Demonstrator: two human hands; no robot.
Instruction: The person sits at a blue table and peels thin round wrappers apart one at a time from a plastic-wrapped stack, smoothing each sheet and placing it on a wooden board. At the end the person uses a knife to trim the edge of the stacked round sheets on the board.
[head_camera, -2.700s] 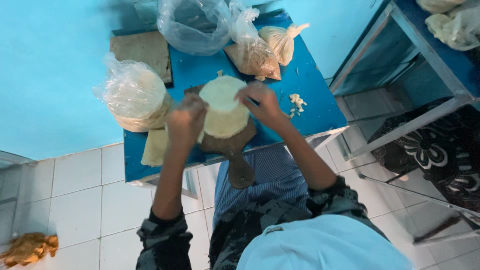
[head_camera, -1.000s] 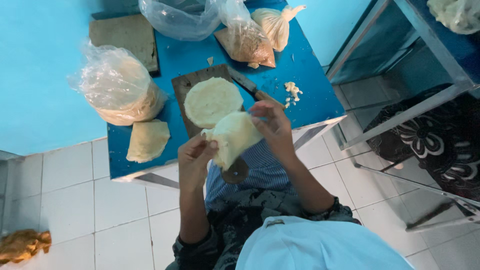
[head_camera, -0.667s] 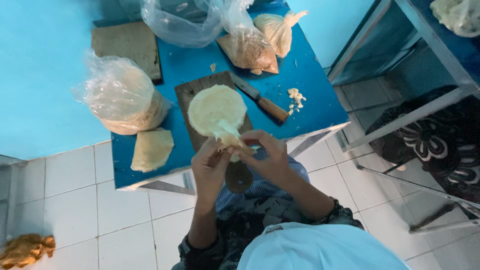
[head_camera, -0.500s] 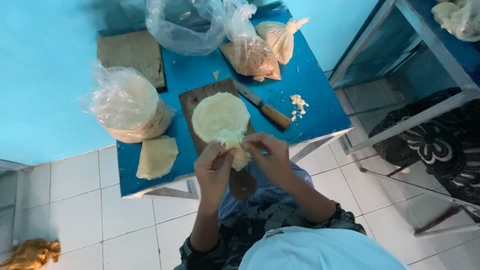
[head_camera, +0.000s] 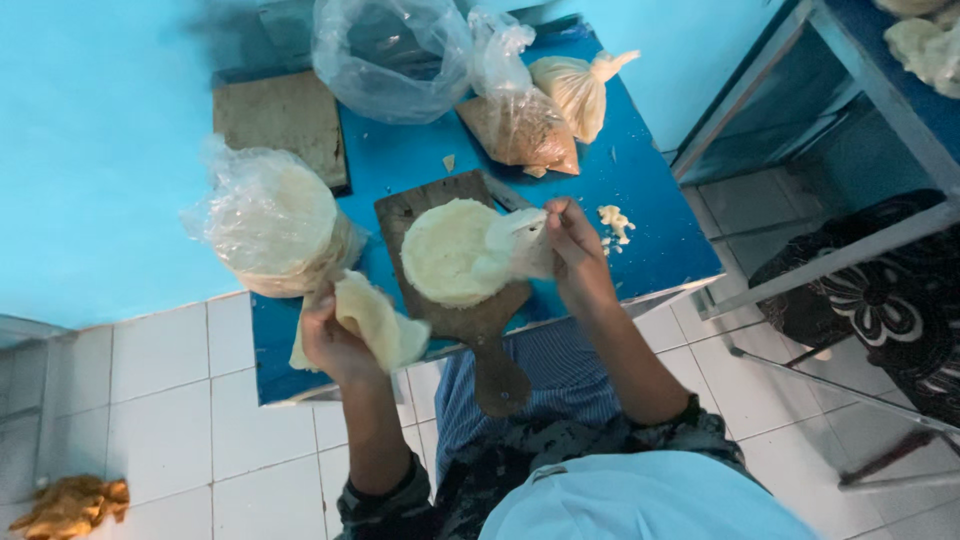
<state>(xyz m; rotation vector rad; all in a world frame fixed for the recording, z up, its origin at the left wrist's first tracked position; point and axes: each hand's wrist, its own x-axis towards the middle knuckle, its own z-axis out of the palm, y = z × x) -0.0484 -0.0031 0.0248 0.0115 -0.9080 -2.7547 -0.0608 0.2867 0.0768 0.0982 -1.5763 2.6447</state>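
Blue table (head_camera: 640, 190) against the blue wall: I see the hands have split since half a second ago, when both pinched one piece together. My left hand (head_camera: 335, 345) now grips a folded pale sheet (head_camera: 375, 320) at the near-left edge. My right hand (head_camera: 572, 235) pinches a thin film (head_camera: 520, 245) at the right rim of the round dough disc (head_camera: 450, 252) lying on the wooden board (head_camera: 480, 320), so the peeled layer looks separated from the stack.

- Top centre of the frame, a big clear plastic bag (head_camera: 390, 55) sits slumped on the blue table, greyish inside.
- Just right of it, a knotted clear bag of tan-brown stuff (head_camera: 520, 125).
- Further right, a tied bag of pale yellow stuff (head_camera: 577, 90).
- Left of centre, a clear bag around a round cream stack (head_camera: 272, 225).
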